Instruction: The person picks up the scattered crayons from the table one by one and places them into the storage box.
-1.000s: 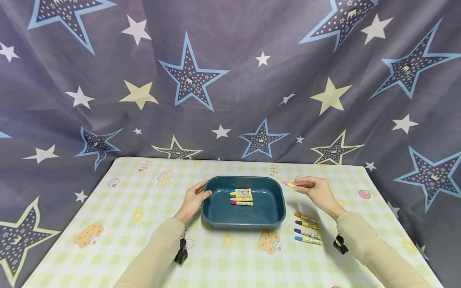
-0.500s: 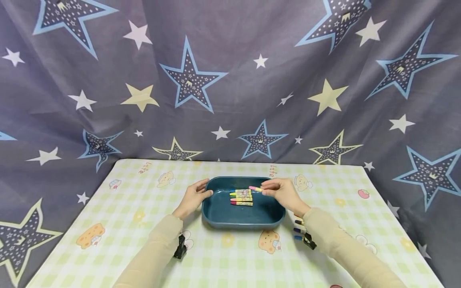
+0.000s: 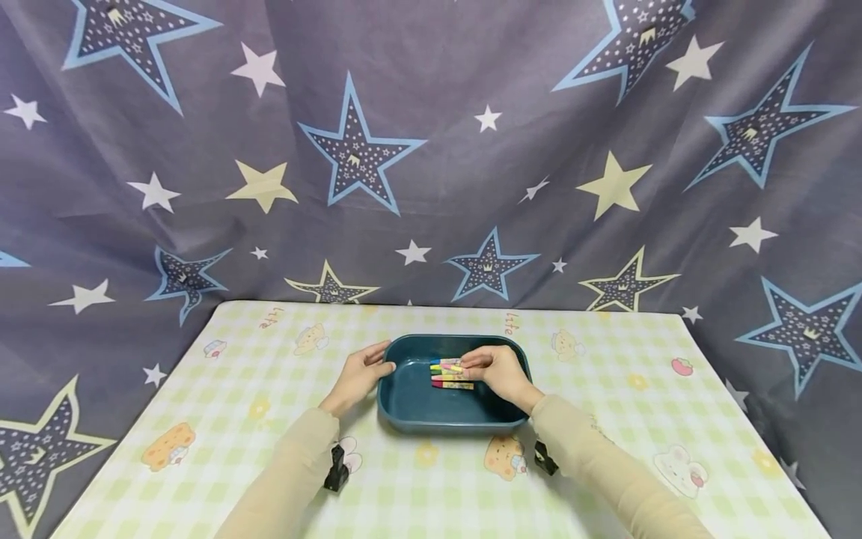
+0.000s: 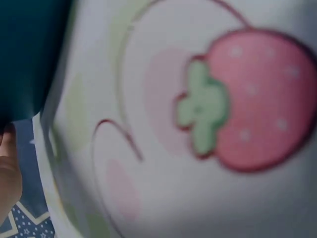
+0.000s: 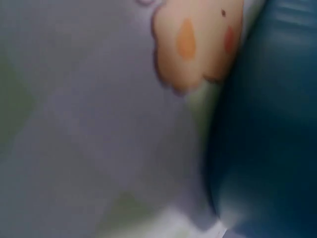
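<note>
A dark teal plastic basin (image 3: 411,400) sits on the table, its wall (image 4: 29,54) also showing in the left wrist view. My left hand (image 3: 355,378) grips its left rim, thumb over the edge and fingers outside. Over the basin's inside, my right hand (image 3: 500,373) pinches a pink crayon (image 3: 454,367) between thumb and fingertips. That crayon is low over a row of several crayons lying side by side on the basin floor, a red crayon (image 3: 453,385) nearest me. My fingers and the held crayon partly cover the row's right ends.
A green-and-white checked cloth (image 3: 256,464) with cartoon prints covers the table. Behind it hangs a grey curtain (image 3: 431,180) with stars. My right sleeve (image 3: 599,464) hides the spot where loose crayons lay right of the basin. Black wrist cameras (image 3: 337,469) sit under both forearms.
My right hand has carried the pink crayon leftward from beyond the basin's right side to over the row inside. The left hand has stayed at the rim.
</note>
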`<move>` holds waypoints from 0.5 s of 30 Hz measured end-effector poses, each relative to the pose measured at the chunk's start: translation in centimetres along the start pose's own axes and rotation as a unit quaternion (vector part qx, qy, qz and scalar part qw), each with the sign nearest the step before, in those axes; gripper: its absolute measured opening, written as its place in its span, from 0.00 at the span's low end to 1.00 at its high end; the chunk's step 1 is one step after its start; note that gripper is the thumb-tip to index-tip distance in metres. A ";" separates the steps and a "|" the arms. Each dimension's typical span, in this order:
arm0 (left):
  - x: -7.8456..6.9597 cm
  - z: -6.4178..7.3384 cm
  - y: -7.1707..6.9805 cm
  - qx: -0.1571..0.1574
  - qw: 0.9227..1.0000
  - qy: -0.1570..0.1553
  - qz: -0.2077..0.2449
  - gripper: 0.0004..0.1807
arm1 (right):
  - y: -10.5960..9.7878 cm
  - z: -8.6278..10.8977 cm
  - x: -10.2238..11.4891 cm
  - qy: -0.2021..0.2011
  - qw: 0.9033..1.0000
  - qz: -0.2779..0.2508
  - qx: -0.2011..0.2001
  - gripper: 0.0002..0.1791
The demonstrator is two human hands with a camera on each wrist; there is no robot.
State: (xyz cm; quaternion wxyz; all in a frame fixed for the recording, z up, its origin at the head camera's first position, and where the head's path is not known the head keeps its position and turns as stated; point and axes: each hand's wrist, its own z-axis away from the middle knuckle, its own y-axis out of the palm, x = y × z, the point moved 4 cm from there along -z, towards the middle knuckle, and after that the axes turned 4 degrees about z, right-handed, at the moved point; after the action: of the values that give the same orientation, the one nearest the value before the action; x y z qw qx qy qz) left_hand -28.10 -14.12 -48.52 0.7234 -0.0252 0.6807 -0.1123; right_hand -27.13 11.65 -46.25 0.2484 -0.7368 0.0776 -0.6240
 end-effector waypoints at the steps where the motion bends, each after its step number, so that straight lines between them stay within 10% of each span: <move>1: 0.1 0.0 0.2 0.002 1.000 -0.001 0.010 0.30 | 0.1 0.0 -0.2 0.006 1.000 0.004 0.002 0.12; 15: 0.4 0.2 0.7 -0.032 0.999 0.004 0.026 0.27 | 1.4 -0.2 -0.3 0.006 0.997 0.058 0.054 0.11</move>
State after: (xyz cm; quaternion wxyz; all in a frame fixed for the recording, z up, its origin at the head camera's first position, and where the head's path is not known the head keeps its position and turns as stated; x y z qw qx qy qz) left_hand -27.76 -13.56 -49.03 0.7225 -0.0300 0.6869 -0.0717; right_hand -27.09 10.51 -47.18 0.3232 -0.7131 0.0883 -0.6159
